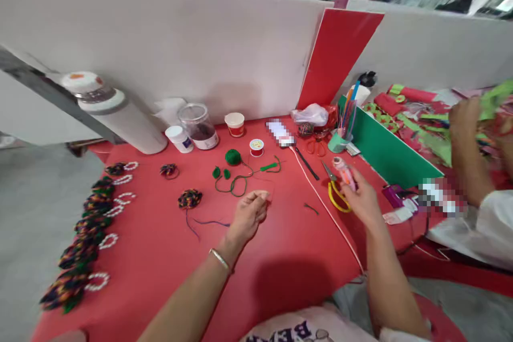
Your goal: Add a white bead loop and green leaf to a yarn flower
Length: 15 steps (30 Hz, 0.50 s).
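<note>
My left hand (249,215) is above the middle of the red table, thumb and fingers pinched together. What it pinches is too small to make out, though a faint thin line shows by the fingertips. My right hand (363,197) is closed around a small pink tube-like object (343,172) with orange markings. Right beside that hand lie yellow-handled scissors (339,197). Left of my left hand sits a multicoloured yarn ball (189,199) with loose tails. Beyond it are a green yarn ball (233,157), its trailing strand and a green crochet hook (268,167).
Multicoloured yarn pieces with white bead loops (107,240) line the left edge. A tumbler (120,117), clear jar (198,125), paper cup (234,124) and thread spool (256,147) stand behind. A phone (280,133) trails a cable. Past a green divider (385,144), another person's hands work.
</note>
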Tool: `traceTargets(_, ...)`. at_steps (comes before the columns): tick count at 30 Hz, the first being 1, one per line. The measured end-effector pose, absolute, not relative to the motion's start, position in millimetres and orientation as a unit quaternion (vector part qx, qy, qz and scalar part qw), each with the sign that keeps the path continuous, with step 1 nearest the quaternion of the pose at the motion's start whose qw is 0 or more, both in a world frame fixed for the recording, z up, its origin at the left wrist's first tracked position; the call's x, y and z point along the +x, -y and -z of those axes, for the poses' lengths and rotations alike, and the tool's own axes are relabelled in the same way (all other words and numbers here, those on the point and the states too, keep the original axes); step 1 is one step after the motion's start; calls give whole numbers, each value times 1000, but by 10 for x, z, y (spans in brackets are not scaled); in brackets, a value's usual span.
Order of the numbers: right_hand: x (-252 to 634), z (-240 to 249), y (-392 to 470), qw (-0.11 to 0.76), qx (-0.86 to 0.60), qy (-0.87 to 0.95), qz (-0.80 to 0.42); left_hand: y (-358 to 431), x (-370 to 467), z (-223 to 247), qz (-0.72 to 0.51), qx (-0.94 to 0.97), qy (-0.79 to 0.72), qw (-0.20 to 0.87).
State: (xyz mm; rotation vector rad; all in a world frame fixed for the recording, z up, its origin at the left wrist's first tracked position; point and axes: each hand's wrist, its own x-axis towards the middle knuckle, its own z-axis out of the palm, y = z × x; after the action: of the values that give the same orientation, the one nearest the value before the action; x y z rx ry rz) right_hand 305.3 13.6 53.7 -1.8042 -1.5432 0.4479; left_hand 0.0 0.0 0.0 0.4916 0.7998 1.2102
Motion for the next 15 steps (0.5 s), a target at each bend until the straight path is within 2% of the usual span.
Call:
traceTargets(6, 2314, -438, 171, 297, -597, 726, -171, 23, -9, -60, -542, 233, -356, 725)
traceTargets(15, 2186, -343, 159, 243, -594, 758, -116, 30, 5, -61, -541, 238, -356, 724)
